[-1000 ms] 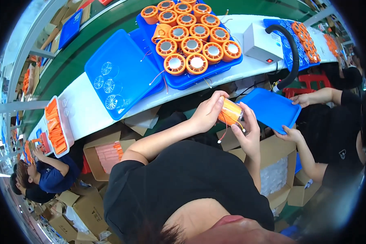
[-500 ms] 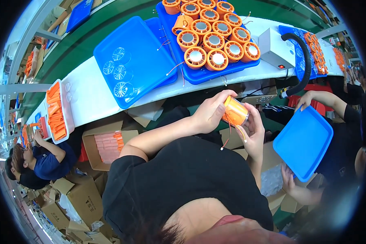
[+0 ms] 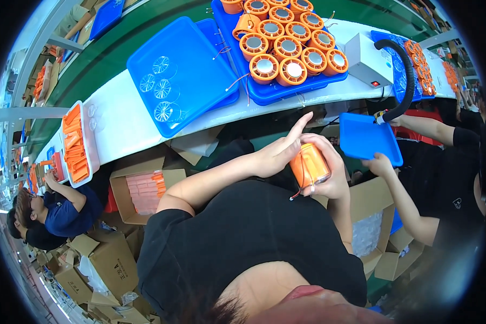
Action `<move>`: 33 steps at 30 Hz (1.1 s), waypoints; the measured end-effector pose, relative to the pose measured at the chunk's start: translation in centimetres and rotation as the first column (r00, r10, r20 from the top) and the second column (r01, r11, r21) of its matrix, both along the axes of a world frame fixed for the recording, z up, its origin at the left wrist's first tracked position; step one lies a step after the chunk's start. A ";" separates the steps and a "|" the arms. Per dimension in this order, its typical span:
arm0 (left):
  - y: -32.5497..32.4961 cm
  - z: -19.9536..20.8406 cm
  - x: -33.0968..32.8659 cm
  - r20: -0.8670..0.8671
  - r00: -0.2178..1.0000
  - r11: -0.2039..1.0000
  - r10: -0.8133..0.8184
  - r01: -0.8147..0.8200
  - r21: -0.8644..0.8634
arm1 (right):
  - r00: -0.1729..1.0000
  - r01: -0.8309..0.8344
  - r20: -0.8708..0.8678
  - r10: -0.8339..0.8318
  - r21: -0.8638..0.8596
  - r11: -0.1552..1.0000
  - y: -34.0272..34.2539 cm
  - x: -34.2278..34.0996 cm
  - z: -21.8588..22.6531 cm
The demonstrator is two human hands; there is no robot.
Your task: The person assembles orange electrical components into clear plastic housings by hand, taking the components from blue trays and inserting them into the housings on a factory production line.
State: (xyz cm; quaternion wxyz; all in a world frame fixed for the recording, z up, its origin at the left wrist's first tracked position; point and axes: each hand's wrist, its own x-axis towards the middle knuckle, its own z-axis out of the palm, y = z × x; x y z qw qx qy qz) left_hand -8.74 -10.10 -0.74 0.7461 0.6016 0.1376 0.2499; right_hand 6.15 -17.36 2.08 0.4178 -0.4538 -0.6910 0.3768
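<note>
In front of my chest, an orange cylinder with thin wires (image 3: 309, 168) is in my right hand (image 3: 333, 175), whose fingers wrap round its right side and lower end. That lower end looks shiny and clear. Its wires run down the side to a small white plug beside it. My left hand (image 3: 279, 155) is at the cylinder's upper left edge, fingers stretched out and pointing up, its thumb side touching or nearly touching it. Beyond my hands, a blue tray (image 3: 262, 100) bears several orange cylinders standing with round silver centres up, some with wires hanging over the rim.
Left of it, another blue tray (image 3: 200, 108) holds several clear round discs. A white bin (image 3: 92, 146) of orange pieces stands farther left. A grey box (image 3: 364, 65) with a black hose (image 3: 407, 75) is at right. A co-worker's hand (image 3: 380, 163) holds a blue tray (image 3: 364, 135) nearby.
The cylinder has turned more upright in my right hand, and its wires hang closer to it. My left fingers have straightened off its top. The co-worker's tray has moved up toward the bench.
</note>
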 end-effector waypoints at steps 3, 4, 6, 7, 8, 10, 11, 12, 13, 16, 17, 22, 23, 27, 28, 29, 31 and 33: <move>0.5 1.6 -1.7 -0.036 0.990 0.984 -0.140 0.135 -0.117 | 0.891 0.234 -0.368 -0.267 -0.134 0.963 -1.1 -0.8 -1.3; 0.6 2.0 -2.3 -0.104 0.990 0.983 -0.096 0.111 0.148 | 0.893 0.229 -0.369 -0.259 -0.124 0.966 -1.1 -1.0 -1.4; 0.6 2.7 -3.1 -0.197 0.980 0.773 0.038 0.096 0.627 | 0.903 0.279 -0.332 -0.272 -0.026 0.960 -1.1 -1.4 -1.5; 0.4 2.9 -3.0 -0.196 0.980 0.770 0.043 0.093 0.632 | 0.906 0.304 -0.315 -0.282 0.022 0.953 -1.0 -1.5 -1.5; 0.1 2.9 -2.7 -0.150 0.983 0.738 0.102 0.026 0.674 | 0.907 0.301 -0.316 -0.278 0.026 0.953 -0.9 -1.5 -1.3; -0.5 2.9 -2.5 -0.054 0.973 0.659 0.224 -0.111 0.744 | 0.937 0.301 -0.220 -0.270 0.120 0.946 -0.7 -1.8 -1.1; -0.5 2.9 -2.5 -0.057 0.971 0.657 0.231 -0.112 0.746 | 0.947 0.299 -0.171 -0.271 0.165 0.940 -0.6 -1.8 -1.0; -0.4 2.9 -2.5 -0.028 0.971 0.646 0.236 -0.135 0.752 | 0.948 0.294 -0.175 -0.266 0.164 0.942 -0.4 -1.8 -1.0; -0.3 2.8 -2.5 0.001 0.971 0.635 0.240 -0.158 0.756 | 0.955 0.280 -0.159 -0.249 0.217 0.935 -0.2 -1.8 -0.9; 0.1 2.6 -2.7 0.070 0.964 0.594 0.256 -0.214 0.776 | 0.969 0.243 -0.124 -0.213 0.320 0.916 0.5 -2.0 -0.5; 0.4 2.6 -2.8 0.111 0.958 0.561 0.264 -0.246 0.790 | 0.972 0.232 -0.122 -0.201 0.340 0.911 1.0 -2.1 -0.1; 1.7 3.4 -4.7 0.055 0.948 0.547 0.315 -0.229 0.805 | 0.970 0.178 -0.211 -0.119 0.288 0.941 3.3 -3.3 0.1; 2.1 3.9 -5.2 0.063 0.943 0.534 0.327 -0.239 0.811 | 0.961 0.159 -0.258 -0.095 0.241 0.958 3.8 -3.6 0.2; 4.3 6.1 -7.5 0.029 0.981 0.882 0.191 -0.184 0.433 | 0.944 0.119 -0.331 -0.013 0.304 0.945 6.5 -5.9 1.2; 4.9 6.3 -8.1 0.007 0.989 0.937 0.150 -0.144 0.319 | 0.946 0.105 -0.323 0.006 0.324 0.940 7.3 -6.3 1.6; 5.5 6.4 -8.9 -0.014 0.993 0.974 0.115 -0.110 0.199 | 0.981 0.062 -0.192 0.002 0.325 0.944 8.2 -6.9 1.9; 7.5 6.8 -10.8 -0.020 0.995 0.992 0.095 -0.093 0.088 | 0.996 -0.012 0.083 -0.015 0.314 0.949 9.9 -8.1 2.3; 11.4 7.3 -13.5 -0.208 0.930 0.913 0.304 -0.221 0.342 | 0.998 0.056 -0.034 -0.049 0.228 0.972 11.0 -8.7 2.5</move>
